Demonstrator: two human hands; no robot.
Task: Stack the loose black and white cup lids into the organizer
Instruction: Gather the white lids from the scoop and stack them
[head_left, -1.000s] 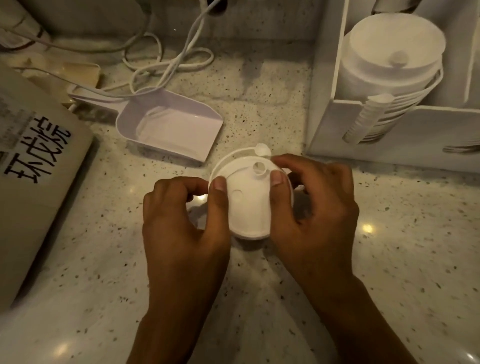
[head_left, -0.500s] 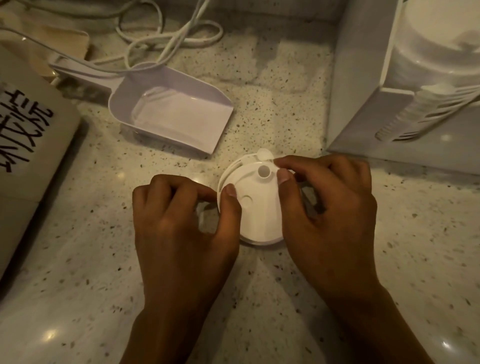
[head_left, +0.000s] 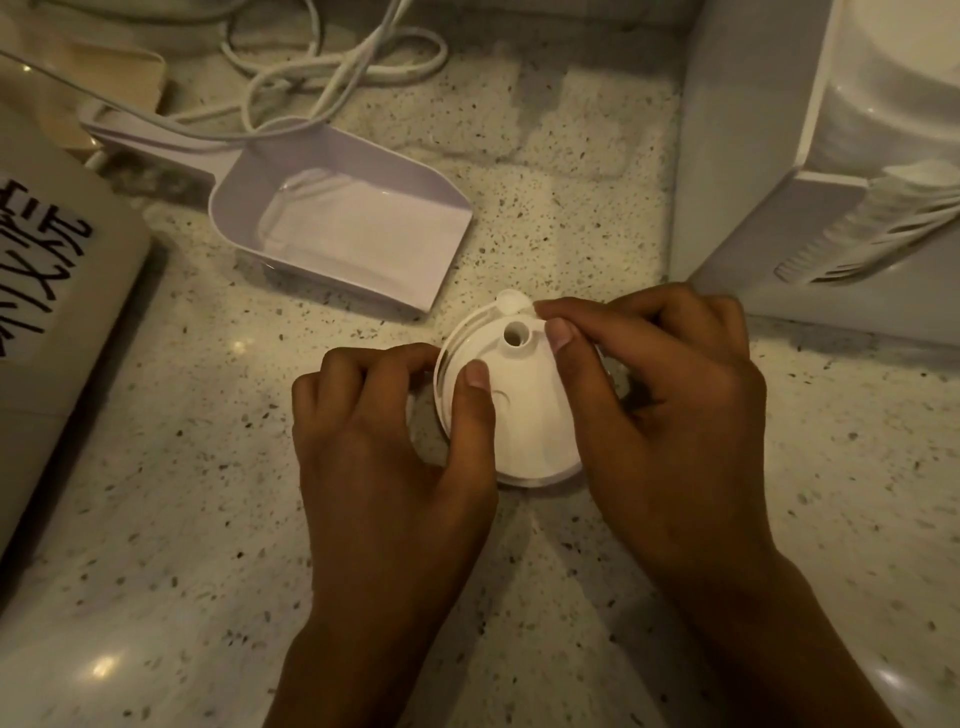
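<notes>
Now, lids in hand: we hold a small stack of white cup lids (head_left: 524, 410) just above the speckled counter (head_left: 545, 218), near the middle of the scene.
Left hand: our left hand (head_left: 395, 441) curls round the stack's left rim, thumb on top, likely to keep the lids lined up.
Right hand: our right hand (head_left: 660, 415) pinches the far right rim beside the sip hole, thumb over the top, fingers wrapped behind.
Tab: a round plug (head_left: 511, 302) on a thin strap sticks out at the far edge.
Organizer: the white organizer (head_left: 748, 171) stands far right, close by, with stacked white lids (head_left: 883, 104) already inside, so the carry looks short.
Bystanders: a white scoop (head_left: 358, 228), a coiled cable (head_left: 337, 67) and a lettered bag (head_left: 57, 291) lie to the left.
Black lids: none visible.
</notes>
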